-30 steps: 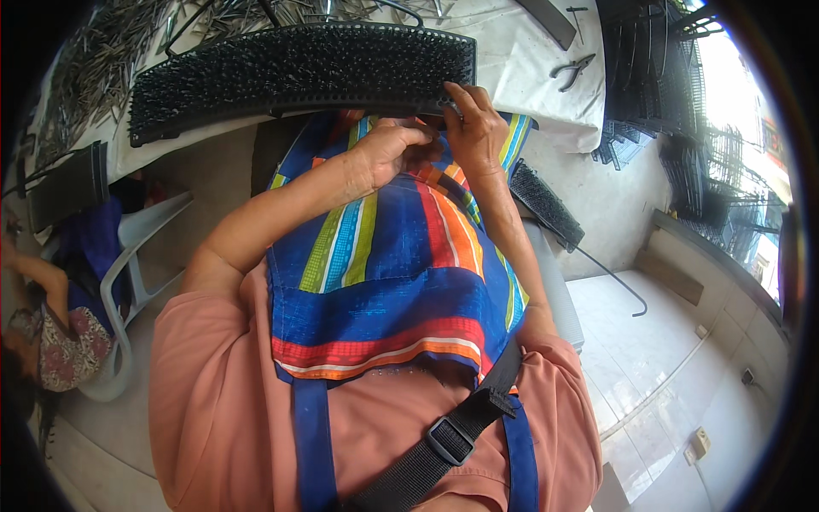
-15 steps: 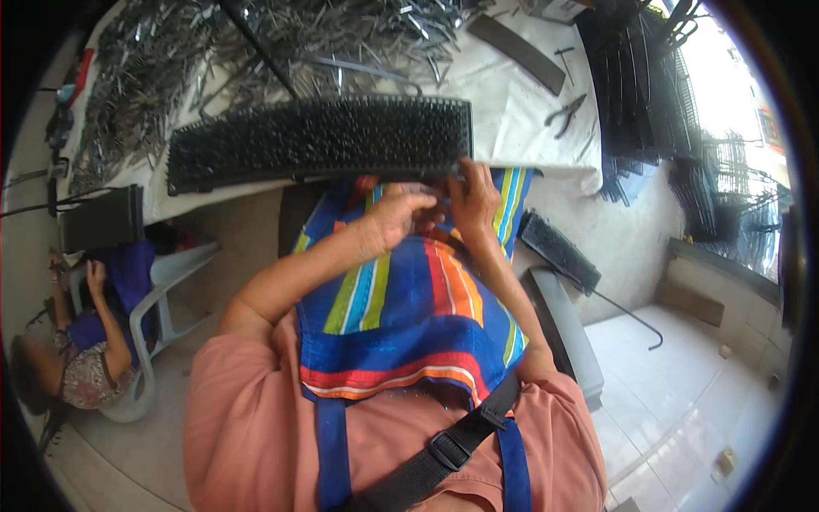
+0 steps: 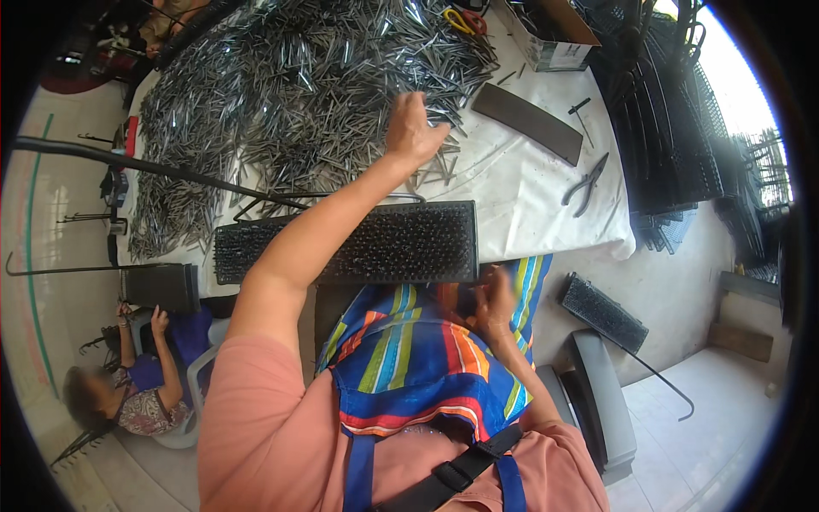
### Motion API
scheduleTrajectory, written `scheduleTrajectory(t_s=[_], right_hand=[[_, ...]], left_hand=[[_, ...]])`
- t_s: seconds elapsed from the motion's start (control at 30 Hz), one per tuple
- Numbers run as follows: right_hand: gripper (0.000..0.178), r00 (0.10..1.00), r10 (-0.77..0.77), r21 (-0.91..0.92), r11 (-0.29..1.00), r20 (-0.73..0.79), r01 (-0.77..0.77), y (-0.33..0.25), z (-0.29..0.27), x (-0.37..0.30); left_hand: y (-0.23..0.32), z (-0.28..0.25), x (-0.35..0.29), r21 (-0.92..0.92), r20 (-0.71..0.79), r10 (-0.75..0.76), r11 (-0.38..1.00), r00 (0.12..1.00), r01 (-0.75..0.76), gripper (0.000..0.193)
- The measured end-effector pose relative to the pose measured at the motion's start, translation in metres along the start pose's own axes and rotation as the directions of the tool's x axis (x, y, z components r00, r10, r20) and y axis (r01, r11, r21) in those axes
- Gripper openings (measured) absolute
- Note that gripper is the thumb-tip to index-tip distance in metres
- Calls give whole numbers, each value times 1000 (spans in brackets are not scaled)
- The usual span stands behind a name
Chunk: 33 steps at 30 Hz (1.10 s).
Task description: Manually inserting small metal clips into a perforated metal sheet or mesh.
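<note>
Left hand (image 3: 415,130) is closing loosely over the heap of grey metal pins (image 3: 281,94). Right hand (image 3: 495,300), grip indiscernible, is steadying the long black bristled brush block (image 3: 384,247) at the table edge, appearing largely filled.

I'm looking at a small workshop, table (image 3: 529,192) heaped with metal pins (image 3: 281,94), pliers (image 3: 587,182), stacked wire brushes (image 3: 674,128) far right

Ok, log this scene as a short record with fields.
left hand: reaching out over the pin pile, touching it
right hand: at the near edge of the brush block, by the striped apron
table: white cover; pliers, dark strip, scissors, box
floor: second brush block
other person: seated at lower left
</note>
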State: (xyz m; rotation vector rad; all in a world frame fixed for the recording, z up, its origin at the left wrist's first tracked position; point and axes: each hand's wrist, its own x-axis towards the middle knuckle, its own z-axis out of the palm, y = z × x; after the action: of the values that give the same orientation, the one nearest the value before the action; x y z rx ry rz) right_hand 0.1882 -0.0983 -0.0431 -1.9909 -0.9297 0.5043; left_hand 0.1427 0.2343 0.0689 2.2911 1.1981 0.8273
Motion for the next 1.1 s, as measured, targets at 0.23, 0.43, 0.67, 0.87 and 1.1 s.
scheduleTrajectory(t_s=[0.23, 0.43, 0.67, 0.87, 1.1], right_hand=[[34, 982, 13, -112, 994, 189, 8, -8, -9, 19], [23, 963, 23, -196, 980, 268, 31, -3, -13, 37], [32, 943, -3, -198, 978, 334, 73, -3, -11, 50], [35, 930, 1, -180, 981, 368, 70, -4, -14, 53], [29, 928, 3, -210, 974, 373, 82, -2, -8, 54]], left_hand=[[-37, 79, 50, 408, 132, 374, 824, 918, -394, 66], [-93, 84, 73, 585, 367, 172, 721, 914, -371, 39], [-121, 26, 58, 673, 346, 244, 608, 906, -421, 41], [-83, 24, 82, 538, 262, -168, 843, 950, 1, 81], [-97, 41, 117, 725, -44, -668, 490, 743, 484, 116]])
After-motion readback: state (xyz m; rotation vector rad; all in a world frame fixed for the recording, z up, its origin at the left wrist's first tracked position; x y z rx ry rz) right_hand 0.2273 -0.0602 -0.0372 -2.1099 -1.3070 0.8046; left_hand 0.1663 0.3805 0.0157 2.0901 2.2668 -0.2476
